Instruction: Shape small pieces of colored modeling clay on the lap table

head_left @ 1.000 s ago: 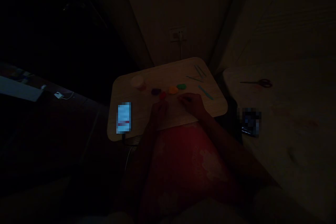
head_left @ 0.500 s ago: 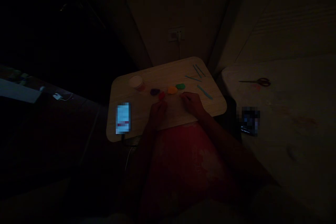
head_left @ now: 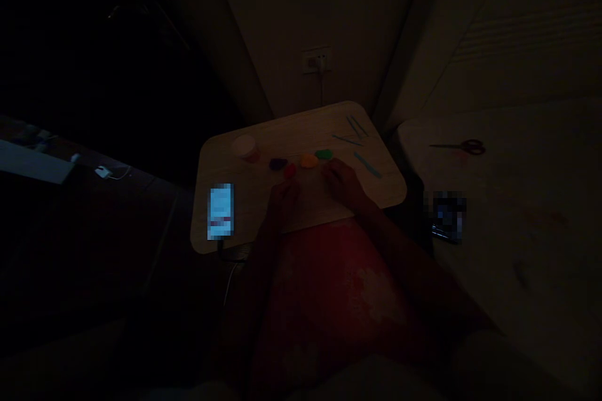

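In the dim head view my left hand rests at the near side of a small wooden-topped table, its fingers curled in. Just beyond it lies a red lump that looks like modelling clay. My right hand is also closed, knuckles up, near an orange lump and a green lump. Whatever either hand may hold is hidden in the dark. A dark purple lump sits left of the red one. Thin blue-green sticks lie to the right of my right hand.
A pale-lidded tub stands at the table's left, behind a lit, blurred phone. On a light surface at the right are scissors and a blurred dark device. A wall socket holds a plug.
My right hand's fingers and knuckles have shifted slightly, rising a little toward the green lump. My left hand has barely moved. The lumps and sticks stay where they were.
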`<state>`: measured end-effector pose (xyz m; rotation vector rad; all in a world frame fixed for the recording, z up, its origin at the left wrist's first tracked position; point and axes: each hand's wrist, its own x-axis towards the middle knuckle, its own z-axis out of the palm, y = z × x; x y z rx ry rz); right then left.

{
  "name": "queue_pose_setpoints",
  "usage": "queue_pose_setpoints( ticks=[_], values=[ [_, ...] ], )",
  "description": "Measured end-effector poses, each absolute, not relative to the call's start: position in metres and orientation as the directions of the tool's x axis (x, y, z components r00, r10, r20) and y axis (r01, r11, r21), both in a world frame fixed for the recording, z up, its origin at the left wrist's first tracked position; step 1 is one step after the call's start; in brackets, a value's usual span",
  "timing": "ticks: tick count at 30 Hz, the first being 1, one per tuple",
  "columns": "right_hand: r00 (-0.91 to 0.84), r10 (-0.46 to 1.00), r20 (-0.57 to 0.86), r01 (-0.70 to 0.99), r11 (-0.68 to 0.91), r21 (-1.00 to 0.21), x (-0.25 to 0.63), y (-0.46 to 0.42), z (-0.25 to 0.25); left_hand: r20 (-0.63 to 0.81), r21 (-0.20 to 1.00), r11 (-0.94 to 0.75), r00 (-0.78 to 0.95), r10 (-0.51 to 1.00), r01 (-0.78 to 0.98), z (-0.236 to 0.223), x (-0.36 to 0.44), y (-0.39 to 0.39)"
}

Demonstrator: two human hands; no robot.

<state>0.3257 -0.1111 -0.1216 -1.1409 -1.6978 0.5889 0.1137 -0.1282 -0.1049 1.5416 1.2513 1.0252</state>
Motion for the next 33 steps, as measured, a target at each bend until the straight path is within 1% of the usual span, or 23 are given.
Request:
queue_pose_setpoints(
  ticks=[7,11,16,25,33],
  values=[
    [-0.079,0.918,0.388,0.383,0.387,-0.839,0.327,-0.115,-0.124,0.078,0.963,-0.112,0.142,0.987,0.247,-0.107,0.113,-0.128],
    [-0.088,0.903,0.421,0.366,0.422,-0.83,0.328,-0.115,-0.124,0.08,0.965,-0.115,0.152,0.985,0.236,-0.106,0.114,-0.128],
    [-0.077,0.905,0.418,0.355,0.416,-0.837,0.327,-0.114,-0.125,0.089,0.965,-0.123,0.154,0.984,0.233,-0.104,0.115,-0.128],
    [-0.038,0.951,0.307,0.4,0.296,-0.867,0.325,-0.115,-0.122,0.076,0.962,-0.112,0.151,0.986,0.247,-0.103,0.115,-0.129],
    [-0.048,0.942,0.333,0.386,0.325,-0.863,0.324,-0.117,-0.113,0.091,0.961,-0.127,0.152,0.984,0.245,-0.106,0.114,-0.128]
  ],
)
